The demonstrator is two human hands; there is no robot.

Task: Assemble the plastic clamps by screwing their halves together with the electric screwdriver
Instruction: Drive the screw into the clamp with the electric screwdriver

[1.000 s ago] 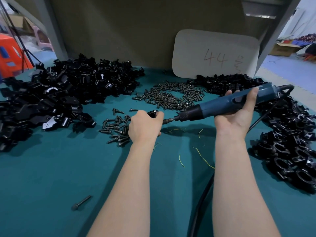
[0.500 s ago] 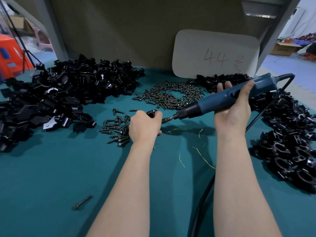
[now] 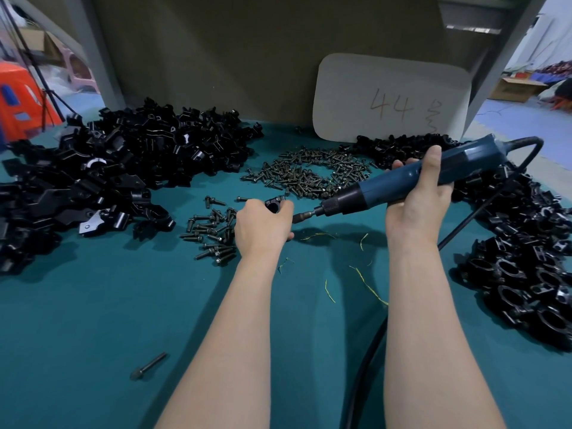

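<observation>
My left hand (image 3: 262, 226) grips a black plastic clamp (image 3: 275, 203) just above the teal table (image 3: 93, 320); only the clamp's top shows above my fingers. My right hand (image 3: 416, 198) holds the blue electric screwdriver (image 3: 411, 178), its body slanting down to the left. The bit (image 3: 305, 216) points at the clamp's right side and meets my left fingers. Whether a screw sits on the bit is hidden.
Loose black clamp halves (image 3: 117, 168) are heaped at the left. Assembled clamps (image 3: 526, 252) pile up along the right. Screws lie in a heap (image 3: 309, 173) behind my hands and a small cluster (image 3: 210, 233) left of them. A lone screw (image 3: 148, 365) lies near. A card marked 44 (image 3: 393, 100) leans at the back.
My right hand has lifted the rear of the screwdriver, so the tool slants more steeply. The left hand and the clamp have stayed in place.
</observation>
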